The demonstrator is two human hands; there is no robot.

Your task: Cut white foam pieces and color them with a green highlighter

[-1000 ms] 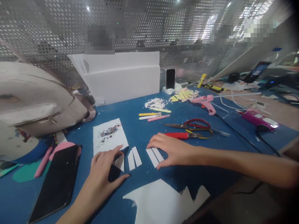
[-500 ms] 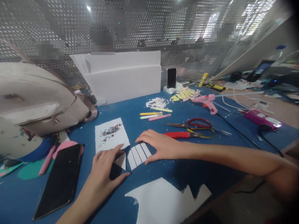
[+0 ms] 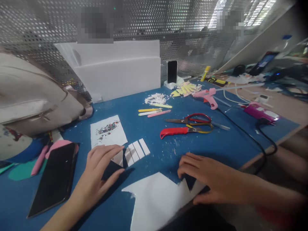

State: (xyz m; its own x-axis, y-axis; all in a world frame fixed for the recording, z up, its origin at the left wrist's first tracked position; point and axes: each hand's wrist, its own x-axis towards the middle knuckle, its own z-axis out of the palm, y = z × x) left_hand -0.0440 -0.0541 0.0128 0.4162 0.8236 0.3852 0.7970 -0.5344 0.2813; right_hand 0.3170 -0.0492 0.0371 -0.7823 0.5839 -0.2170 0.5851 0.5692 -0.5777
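My left hand [image 3: 95, 176] rests on the blue table with thumb and fingers apart, curved around a small white triangular piece [image 3: 118, 158]. Beside its fingertips lie several white strips [image 3: 135, 152], set side by side with narrow gaps. My right hand [image 3: 204, 178] hovers at the jagged right end of a larger white cut sheet [image 3: 156, 195]. Its thumb is spread from the bent fingers, and the sheet's pointed edge shows between them. Whether the fingers touch the sheet is unclear.
Beyond the hands are a red-handled cutter [image 3: 174, 131], scissors [image 3: 187, 120], several markers [image 3: 154, 112] and a pink glue gun [image 3: 207, 95]. Left are a paper with shiny gems [image 3: 108, 130], a dark tablet-like device [image 3: 54, 179] and a bag [image 3: 31, 93].
My right hand has left the white strips and moved right and nearer me, to the jagged sheet. My left hand stays by the triangular piece. The view has shifted slightly.
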